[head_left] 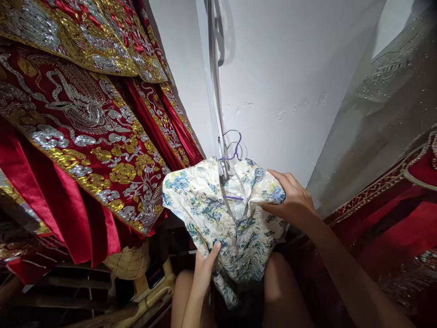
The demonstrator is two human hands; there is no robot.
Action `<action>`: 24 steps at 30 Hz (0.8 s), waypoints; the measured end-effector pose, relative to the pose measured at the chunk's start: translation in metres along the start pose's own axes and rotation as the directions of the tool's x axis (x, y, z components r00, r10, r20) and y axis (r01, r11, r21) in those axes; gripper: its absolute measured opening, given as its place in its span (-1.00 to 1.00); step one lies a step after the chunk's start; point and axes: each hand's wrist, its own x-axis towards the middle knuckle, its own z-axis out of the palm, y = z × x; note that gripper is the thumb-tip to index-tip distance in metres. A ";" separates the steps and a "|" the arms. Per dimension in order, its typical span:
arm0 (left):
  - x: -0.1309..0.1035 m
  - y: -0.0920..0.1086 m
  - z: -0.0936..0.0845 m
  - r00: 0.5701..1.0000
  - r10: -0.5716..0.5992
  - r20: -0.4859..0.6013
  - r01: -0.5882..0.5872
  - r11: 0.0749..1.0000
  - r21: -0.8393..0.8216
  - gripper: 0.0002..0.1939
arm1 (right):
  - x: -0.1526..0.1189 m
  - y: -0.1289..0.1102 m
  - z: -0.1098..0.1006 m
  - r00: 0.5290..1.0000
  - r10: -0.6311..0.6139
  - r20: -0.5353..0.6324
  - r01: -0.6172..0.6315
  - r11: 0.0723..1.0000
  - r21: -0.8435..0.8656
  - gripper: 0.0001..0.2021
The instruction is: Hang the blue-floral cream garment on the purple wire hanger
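A white garment with a blue and yellow floral print (211, 209) hangs in front of me on a purple hanger (238, 148). The hanger's hook rises out of its open V neckline, and a purple bar shows inside the neck. My right hand (292, 196) grips the garment's right shoulder, thumb below and fingers over the top. Lower on the left, my left hand (205, 264) pinches the side of the garment, its thumb on the cloth and its other fingers hidden behind. The garment's lower part falls in wrinkles between my knees.
Red costumes with gold and silver sequin embroidery (123, 150) hang close on the left. A narrow white upright (213, 77) runs along the white wall (280, 68) behind the hanger. Bamboo-like furniture (150, 300) stands low left. Red beaded fabric (382, 228) lies right.
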 end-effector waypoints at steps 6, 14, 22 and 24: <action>-0.003 0.002 0.006 1.000 -0.024 -0.018 0.024 1.000 0.002 -0.25 | 0.011 -0.006 -0.004 0.998 0.066 0.007 -0.066 0.998 -0.001 -0.14; -0.001 -0.006 -0.006 0.998 0.022 -0.054 -0.022 1.000 0.002 -0.27 | -0.003 -0.020 0.012 0.992 -0.099 0.074 0.089 0.988 0.123 -0.10; -0.018 -0.038 0.004 0.994 -0.111 0.000 0.110 0.983 -0.145 -0.23 | -0.080 -0.030 0.060 0.999 -0.002 0.032 -0.016 0.842 0.539 -0.43; -0.024 -0.045 0.008 0.987 -0.159 0.034 0.162 0.966 -0.204 -0.25 | -0.106 -0.044 0.087 0.980 0.185 0.070 -0.188 0.762 0.619 -0.69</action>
